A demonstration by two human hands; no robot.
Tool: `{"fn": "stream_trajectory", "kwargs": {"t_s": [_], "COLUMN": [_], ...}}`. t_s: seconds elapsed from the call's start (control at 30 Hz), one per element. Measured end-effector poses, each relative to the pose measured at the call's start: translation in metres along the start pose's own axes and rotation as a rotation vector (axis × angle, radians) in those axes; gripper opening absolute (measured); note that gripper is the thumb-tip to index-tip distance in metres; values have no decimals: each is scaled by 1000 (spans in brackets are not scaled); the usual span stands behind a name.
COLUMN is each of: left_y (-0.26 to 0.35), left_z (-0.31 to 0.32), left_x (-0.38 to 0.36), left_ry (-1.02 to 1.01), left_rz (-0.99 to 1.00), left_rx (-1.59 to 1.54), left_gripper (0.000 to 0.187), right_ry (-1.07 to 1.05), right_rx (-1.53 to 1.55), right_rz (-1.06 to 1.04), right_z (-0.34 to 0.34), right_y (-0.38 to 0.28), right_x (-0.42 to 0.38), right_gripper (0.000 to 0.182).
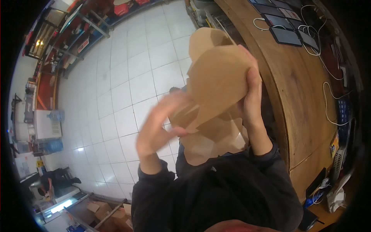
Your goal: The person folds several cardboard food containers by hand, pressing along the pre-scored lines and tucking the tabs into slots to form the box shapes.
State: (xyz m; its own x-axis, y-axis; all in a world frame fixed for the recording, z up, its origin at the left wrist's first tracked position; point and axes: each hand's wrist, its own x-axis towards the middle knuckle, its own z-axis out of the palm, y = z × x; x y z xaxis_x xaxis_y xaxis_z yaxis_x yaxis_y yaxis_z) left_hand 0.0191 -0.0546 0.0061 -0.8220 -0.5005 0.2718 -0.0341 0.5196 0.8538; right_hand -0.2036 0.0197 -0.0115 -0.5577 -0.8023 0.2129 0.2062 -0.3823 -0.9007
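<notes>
A brown cardboard takeaway box [220,77], partly unfolded with several flaps standing out, is held up in front of my body. My right hand [253,94] grips its right side, with the thumb on the near face and the other fingers partly hidden behind the card. At the lower left of the box is my left hand [158,123], blurred by motion. Its thumb and fingers curve around a side flap [183,116], and the thumb tip touches the card's edge. The lower flaps [205,145] of the box hang over my lap, close to my dark top.
A wooden counter [278,81] runs along my right, bearing several dark tablets [286,35] and white cables [326,73]. White floor tiles [116,89] lie to the left. Shelving [83,42] lines the far left wall. A person [58,183] is at the lower left, near cardboard boxes [104,212].
</notes>
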Motion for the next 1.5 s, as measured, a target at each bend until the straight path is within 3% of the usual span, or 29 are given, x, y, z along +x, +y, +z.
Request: {"fn": "stream_trajectory", "kwargs": {"t_s": [0.07, 0.1, 0.13, 0.2, 0.23, 0.3, 0.33, 0.4, 0.5, 0.57, 0.7, 0.8, 0.87, 0.9, 1.0, 1.2, 1.33, 1.4, 1.43, 1.5], "left_y": [17, 10, 10, 10, 1, -7, -8, 0, 11, 16, 24, 25, 30, 23, 29, 14, 26, 30, 28, 23], "left_z": [31, 43, 47, 50, 49, 50, 52, 54, 52, 42, 37, 51, 58, 53, 53, 62, 60, 56, 55, 54], "left_x": [3, 2, 0, -5, -5, 0, 2, 5, 12, 11, 9, 11, 12, 10, 11, 5, 8, 5, 4, 1], "left_ry": [-31, 58, 56, 303, 380, 480, 569, 554, 514, 348, 283, 454, 743, 687, 595, 635, 615, 618, 617, 605], "left_rz": [-74, 73, 63, -207, -267, -244, -218, -198, -146, -40, -126, -18, -94, -4, 13, 294, 195, -22, -25, -62], "left_rx": [15, 237, 234, 167, 132, 33, -73, -110, -150, 11, 216, 269, 9, 132, 118, 280, 433, 138, 140, 30], "left_gripper": [44, 33, 33, 23, 19, 19, 19, 18, 16, 15, 16, 16, 17, 19, 22, 24, 27, 26, 26, 23], "right_ry": [6, 4, 6, 164, 157, 113, 106, -332, -211, -235, -219, -197, -202, -209, -179, -256, -314, -289, -289, -80], "right_rx": [31, 63, 64, -165, -163, -929, -926, -885, -793, -730, -623, -593, -576, -560, -585, -535, -488, -512, -509, -730], "right_rz": [57, 125, 136, -81, -75, -726, -727, -674, -624, -628, -599, -535, -502, -470, -357, -297, -218, -175, -173, -462], "right_z": [-8, -9, -6, 7, 6, 1, 3, 7, 13, 10, 13, 12, 10, 10, 19, 17, 10, 12, 16, 25], "right_y": [11, 14, 16, 18, 19, 22, 22, 23, 18, 22, 22, 23, 25, 25, 16, 12, 11, 8, 7, 4], "right_x": [2, 2, 0, -5, -9, -18, -25, -38, -38, -37, -41, -42, -46, -48, -54, -55, -53, -53, -54, -56], "right_gripper": [76, 68, 68, 63, 63, 55, 55, 47, 37, 33, 23, 22, 22, 22, 21, 20, 20, 22, 22, 24]}}
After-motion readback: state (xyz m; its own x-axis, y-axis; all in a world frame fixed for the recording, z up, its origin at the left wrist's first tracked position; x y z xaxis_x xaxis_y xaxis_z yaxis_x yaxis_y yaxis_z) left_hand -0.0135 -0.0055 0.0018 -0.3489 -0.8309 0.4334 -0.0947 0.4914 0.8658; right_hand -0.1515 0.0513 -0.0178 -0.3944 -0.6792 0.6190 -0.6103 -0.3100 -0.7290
